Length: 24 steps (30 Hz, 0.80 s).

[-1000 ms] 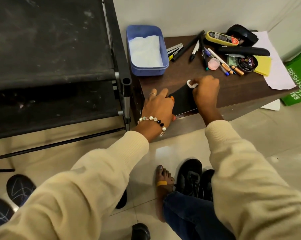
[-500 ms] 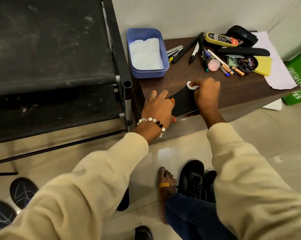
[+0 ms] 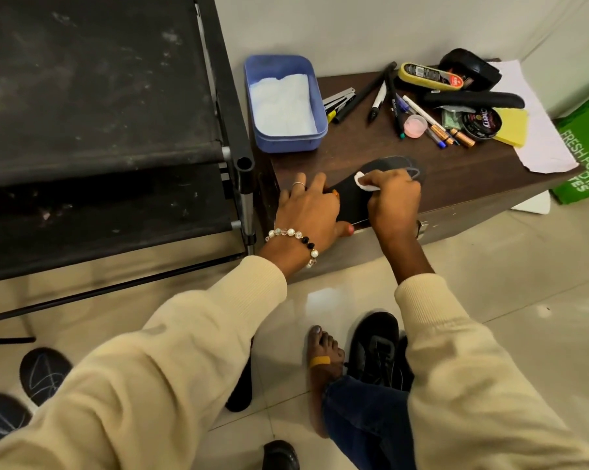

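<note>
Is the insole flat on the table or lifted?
Flat: the insole lies on the table, left hand pressing it, right hand holding a white pad on it.

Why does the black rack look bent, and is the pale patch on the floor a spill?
Head view: the wide-angle lens bows and tilts the black rack near the frame edge. Head view: the pale patch looks like light glaring off glossy floor tile, not liquid. Head view: the right hand, white wipe and black insole look fairly sharp.
</note>
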Each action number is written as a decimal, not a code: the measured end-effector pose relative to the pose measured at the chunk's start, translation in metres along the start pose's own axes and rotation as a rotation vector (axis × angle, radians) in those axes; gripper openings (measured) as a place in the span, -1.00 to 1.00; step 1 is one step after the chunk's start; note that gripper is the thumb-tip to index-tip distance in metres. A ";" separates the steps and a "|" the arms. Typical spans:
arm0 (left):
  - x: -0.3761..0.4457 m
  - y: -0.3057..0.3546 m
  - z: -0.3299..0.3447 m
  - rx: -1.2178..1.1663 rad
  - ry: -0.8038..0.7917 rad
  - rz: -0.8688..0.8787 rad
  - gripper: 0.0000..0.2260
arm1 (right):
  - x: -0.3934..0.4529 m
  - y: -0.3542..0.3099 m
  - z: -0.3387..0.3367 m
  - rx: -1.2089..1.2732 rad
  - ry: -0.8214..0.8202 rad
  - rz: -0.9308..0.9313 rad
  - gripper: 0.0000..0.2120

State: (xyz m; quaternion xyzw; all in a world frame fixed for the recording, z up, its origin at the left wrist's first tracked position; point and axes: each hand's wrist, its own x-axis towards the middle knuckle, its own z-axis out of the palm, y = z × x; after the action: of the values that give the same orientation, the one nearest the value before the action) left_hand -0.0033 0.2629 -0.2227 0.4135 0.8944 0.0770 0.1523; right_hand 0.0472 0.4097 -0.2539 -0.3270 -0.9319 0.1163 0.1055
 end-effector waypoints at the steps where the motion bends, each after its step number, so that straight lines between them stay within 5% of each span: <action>1: 0.000 0.001 0.001 0.005 -0.006 0.001 -0.48 | -0.001 -0.001 -0.001 -0.010 -0.002 -0.007 -0.62; 12: 0.000 0.005 -0.002 0.053 0.006 0.011 -0.47 | 0.017 0.014 -0.007 -0.081 -0.121 -0.235 -0.63; 21: -0.003 0.000 -0.001 0.063 0.014 0.016 -0.48 | 0.026 0.010 -0.011 -0.109 -0.027 0.085 -0.61; 24: -0.003 0.000 -0.001 0.053 0.008 0.013 -0.50 | 0.020 -0.005 -0.011 -0.162 -0.092 0.002 -0.62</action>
State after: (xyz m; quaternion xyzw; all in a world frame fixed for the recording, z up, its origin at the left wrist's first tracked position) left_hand -0.0018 0.2611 -0.2212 0.4227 0.8941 0.0559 0.1371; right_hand 0.0315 0.4205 -0.2400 -0.3295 -0.9418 0.0554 0.0359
